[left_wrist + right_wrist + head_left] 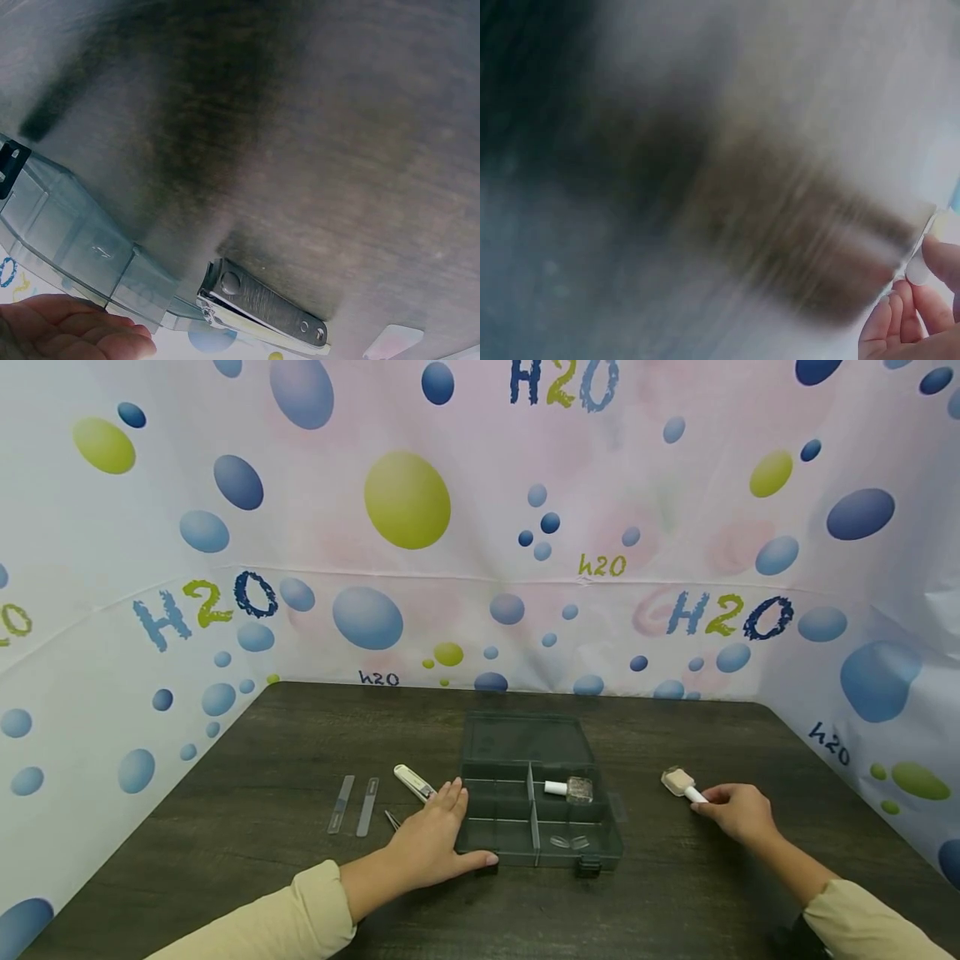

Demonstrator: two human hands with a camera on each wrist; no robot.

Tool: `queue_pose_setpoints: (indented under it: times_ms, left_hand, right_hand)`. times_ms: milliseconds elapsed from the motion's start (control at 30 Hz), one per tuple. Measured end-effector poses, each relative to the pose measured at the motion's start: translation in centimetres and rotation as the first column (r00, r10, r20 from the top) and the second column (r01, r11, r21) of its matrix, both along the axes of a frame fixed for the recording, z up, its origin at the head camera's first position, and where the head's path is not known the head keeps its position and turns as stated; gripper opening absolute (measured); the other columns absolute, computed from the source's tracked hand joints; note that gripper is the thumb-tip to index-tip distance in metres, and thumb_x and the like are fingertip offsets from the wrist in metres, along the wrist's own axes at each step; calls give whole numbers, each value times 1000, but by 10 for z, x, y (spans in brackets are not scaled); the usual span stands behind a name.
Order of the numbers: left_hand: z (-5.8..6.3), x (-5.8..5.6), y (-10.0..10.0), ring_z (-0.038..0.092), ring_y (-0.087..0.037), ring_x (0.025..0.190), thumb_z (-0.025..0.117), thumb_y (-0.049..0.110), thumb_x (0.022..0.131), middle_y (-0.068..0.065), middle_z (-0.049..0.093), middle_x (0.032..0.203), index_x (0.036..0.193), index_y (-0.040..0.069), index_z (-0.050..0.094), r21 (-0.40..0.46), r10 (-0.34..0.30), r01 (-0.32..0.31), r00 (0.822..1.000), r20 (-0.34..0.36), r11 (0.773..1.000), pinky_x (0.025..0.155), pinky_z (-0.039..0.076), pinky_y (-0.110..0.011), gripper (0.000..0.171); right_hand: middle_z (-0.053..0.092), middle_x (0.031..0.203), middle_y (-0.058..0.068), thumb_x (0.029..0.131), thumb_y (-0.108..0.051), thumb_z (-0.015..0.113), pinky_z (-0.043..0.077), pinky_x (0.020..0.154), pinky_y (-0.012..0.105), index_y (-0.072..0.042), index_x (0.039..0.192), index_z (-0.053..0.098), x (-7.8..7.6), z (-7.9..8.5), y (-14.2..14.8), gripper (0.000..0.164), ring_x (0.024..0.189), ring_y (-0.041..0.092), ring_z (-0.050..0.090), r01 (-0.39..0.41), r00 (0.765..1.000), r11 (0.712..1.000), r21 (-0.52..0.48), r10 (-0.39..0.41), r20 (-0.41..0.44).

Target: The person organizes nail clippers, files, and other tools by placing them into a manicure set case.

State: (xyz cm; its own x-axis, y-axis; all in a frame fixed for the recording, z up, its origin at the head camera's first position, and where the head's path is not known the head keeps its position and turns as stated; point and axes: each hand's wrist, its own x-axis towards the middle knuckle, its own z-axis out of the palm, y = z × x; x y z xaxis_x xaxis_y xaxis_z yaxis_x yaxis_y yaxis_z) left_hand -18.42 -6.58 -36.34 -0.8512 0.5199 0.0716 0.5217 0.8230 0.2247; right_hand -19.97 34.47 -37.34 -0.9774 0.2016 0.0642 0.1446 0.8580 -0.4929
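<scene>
My right hand (738, 817) pinches the white cap of a nail polish bottle (678, 781) with a pale beige body, right of the divided box. In the right wrist view, fingers (922, 311) hold the white cap (917, 270). The fingers of my left hand (429, 842) lie straight along the left side of a dark see-through plastic box (528, 742), whose lid is raised. Inside, a second nail polish bottle (579, 789) lies in the back right compartment. Small clear curved pieces (570, 842) sit in the front right one.
Beside my left hand lies a nail clipper (411, 780), partly covered in the head view. A pointed metal tip (392, 819) shows near the wrist. Two flat nail files (341, 806) lie farther left. A printed curtain (465, 610) hangs behind the dark table (300, 727).
</scene>
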Motion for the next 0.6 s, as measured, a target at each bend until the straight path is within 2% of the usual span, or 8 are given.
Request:
queue_pose_setpoints:
  times_ms: [600]
  left_hand:
    - [0,1,0,31,-35,132,55,61,78,-24,31,142,134,-7,38,7,-3,3,1000,7,1000,93,44,-45,89]
  right_hand:
    - [65,85,22,82,-17,63,38,53,26,8,92,65,1,6,-2,27,67,19,54,-6,999,1000,1,6,-34]
